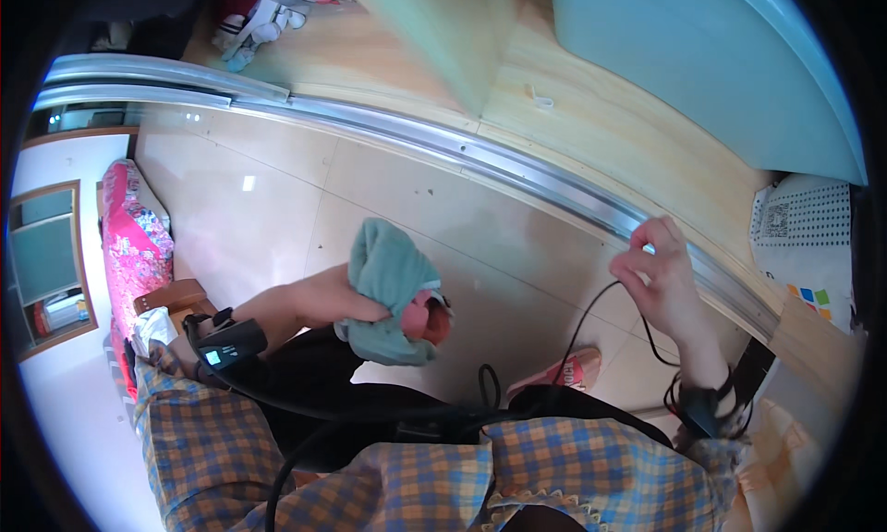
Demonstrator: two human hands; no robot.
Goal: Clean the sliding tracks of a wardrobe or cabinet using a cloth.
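Observation:
My left hand is closed on a bunched green cloth, held over the tiled floor in front of my knees. At the cloth's right edge shows a pink shape; I cannot tell whether it belongs to the bundle or lies behind it. My right hand is raised near the metal sliding-door rail, its thumb and fingers curled together in a pinch. Whatever the fingertips hold, if anything, is not visible. A black cable runs close by that hand.
Beyond the rail is a wooden cabinet floor with a small white object, a large pale-blue panel and a dotted white bag. Crumpled clothes lie at the far left. A pink slipper is below me; a floral-covered bed stands left.

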